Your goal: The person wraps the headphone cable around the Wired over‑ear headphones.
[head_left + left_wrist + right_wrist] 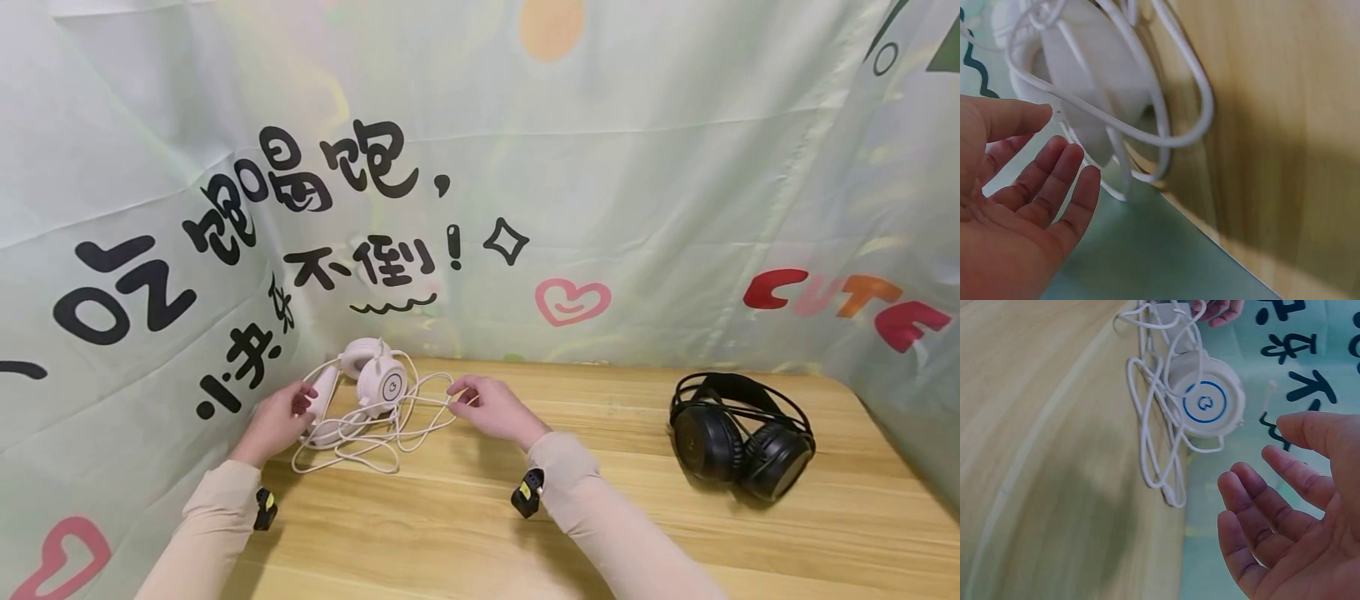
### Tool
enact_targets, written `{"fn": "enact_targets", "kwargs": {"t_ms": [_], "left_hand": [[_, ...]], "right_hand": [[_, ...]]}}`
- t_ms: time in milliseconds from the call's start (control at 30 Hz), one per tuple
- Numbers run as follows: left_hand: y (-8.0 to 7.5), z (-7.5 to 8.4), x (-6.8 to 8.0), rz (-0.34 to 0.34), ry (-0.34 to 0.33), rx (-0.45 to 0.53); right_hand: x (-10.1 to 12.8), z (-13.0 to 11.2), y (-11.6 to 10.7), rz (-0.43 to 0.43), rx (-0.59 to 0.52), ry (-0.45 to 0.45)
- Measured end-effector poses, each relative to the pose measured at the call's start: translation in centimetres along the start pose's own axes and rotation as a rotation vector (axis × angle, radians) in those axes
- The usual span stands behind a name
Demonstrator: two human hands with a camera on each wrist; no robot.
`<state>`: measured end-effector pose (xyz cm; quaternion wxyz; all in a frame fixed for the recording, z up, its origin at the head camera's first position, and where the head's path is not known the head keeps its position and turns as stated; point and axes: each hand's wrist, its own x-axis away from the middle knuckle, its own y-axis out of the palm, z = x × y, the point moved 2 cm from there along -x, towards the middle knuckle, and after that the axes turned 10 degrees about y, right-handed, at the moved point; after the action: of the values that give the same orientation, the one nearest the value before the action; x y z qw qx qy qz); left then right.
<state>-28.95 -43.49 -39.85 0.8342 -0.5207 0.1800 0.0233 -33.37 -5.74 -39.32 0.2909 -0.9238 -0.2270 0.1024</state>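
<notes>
White headphones (367,390) with a round logo on one ear cup stand in the back left corner of the wooden table. Their loosely looped white cable (1206,103) lies over and in front of them. My left hand (276,423) is at the left side of the headphones, fingers relaxed with nothing between them in the left wrist view. To the right of the headphones, my right hand (498,408) has its fingertips near the outer cable loops. In the right wrist view its loosely bent fingers (1254,494) hold nothing, apart from the ear cup (1207,403).
Black headphones (738,437) lie on the right part of the wooden table (420,533). A pale printed cloth (660,208) rises behind the table and along both sides, close to my left hand. Each sleeve carries a small black device (528,493) at the wrist.
</notes>
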Motion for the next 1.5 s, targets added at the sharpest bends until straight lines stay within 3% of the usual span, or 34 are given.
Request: {"fn": "enact_targets", "kwargs": {"t_ms": [300,533,1000,1333,1500], "left_hand": [[0.2,-1.1,0.1,-0.028,0.032,-0.085],[0.4,-1.5,0.3,0.017,0.031,-0.115],[0.7,-2.2,0.3,-0.032,-0.118,-0.092],[0.9,-2.8,0.2,-0.044,-0.199,-0.086],[0.8,-3.0,0.0,-0.050,-0.199,-0.100]], "right_hand": [[-1.8,0.7,3.1,-0.038,0.005,-0.006],[-2.3,0.9,5.0,-0.031,0.083,-0.008],[-2.8,0.8,7.1,-0.062,0.310,-0.001],[-2.7,0.3,7.4,-0.033,0.377,0.067],[-2.7,0.4,7.3,-0.030,0.361,0.095]]}}
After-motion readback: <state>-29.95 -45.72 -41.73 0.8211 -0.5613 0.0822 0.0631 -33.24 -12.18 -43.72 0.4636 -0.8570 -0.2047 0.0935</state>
